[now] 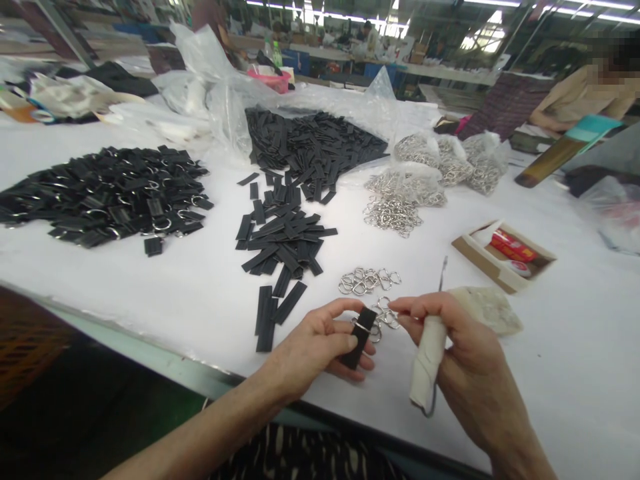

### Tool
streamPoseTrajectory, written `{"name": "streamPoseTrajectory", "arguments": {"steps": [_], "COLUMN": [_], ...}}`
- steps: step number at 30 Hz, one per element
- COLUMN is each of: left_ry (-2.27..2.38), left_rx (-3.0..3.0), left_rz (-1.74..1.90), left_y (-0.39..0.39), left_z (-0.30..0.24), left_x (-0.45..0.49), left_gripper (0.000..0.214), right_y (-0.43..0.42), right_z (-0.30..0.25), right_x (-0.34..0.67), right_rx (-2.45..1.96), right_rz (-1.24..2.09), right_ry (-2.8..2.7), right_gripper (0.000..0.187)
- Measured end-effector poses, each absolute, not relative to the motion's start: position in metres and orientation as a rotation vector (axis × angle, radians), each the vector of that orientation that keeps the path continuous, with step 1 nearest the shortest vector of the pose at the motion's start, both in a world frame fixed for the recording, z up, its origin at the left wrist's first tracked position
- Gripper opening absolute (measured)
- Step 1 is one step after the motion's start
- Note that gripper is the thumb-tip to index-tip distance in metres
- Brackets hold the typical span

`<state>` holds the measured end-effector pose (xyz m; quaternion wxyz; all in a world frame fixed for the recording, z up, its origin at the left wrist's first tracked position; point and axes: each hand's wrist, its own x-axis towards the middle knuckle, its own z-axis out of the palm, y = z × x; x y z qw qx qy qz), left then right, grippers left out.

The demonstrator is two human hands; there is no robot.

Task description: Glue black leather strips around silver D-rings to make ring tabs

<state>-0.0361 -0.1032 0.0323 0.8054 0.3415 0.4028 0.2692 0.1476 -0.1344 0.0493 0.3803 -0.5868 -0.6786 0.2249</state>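
My left hand [317, 343] grips a short black fabric strip [354, 355] between thumb and fingers. A metal ring shows as a bright band across the strip, most of it hidden. My right hand [463, 353] is closed round a hand tool [429, 357] with a pale wrapped handle. The tool's thin metal shaft points up and away, and a bent wire shows at its lower end. My right thumb and forefinger come together beside a few loose D-rings [384, 313]; whether they pinch one I cannot tell. More D-rings [363, 281] lie just beyond both hands.
Black strips [287, 240] spread from a large heap [320, 143]. Ringed black pieces [120, 193] are piled at left. Metal rings [393, 215] lie before clear bags [455, 160]. A cardboard box [487, 267] and pale cloth [487, 310] are at right. A person [575, 100] sits beyond.
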Motion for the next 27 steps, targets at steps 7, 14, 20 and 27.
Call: {"name": "streamPoseTrajectory", "arguments": {"steps": [7, 14, 20, 27], "left_ry": [0.782, 0.704, 0.798, 0.832], "left_rx": [0.417, 0.322, 0.222, 0.437], "left_rz": [0.784, 0.794, 0.827, 0.873], "left_y": [-0.107, -0.11, -0.109, -0.111], "left_z": [0.027, 0.029, 0.027, 0.029], "left_x": [-0.029, -0.024, -0.026, -0.022], "left_gripper": [0.039, 0.029, 0.016, 0.007], "right_y": [-0.139, -0.134, -0.143, -0.148], "right_z": [0.028, 0.024, 0.018, 0.015], "right_x": [0.131, 0.123, 0.122, 0.106], "right_rx": [-1.101, -1.053, -1.089, -1.199], "right_rz": [0.274, 0.038, 0.305, 0.513], "right_ry": [-2.066, -2.087, -1.939, -1.509], "right_gripper": [0.026, 0.022, 0.021, 0.021]}}
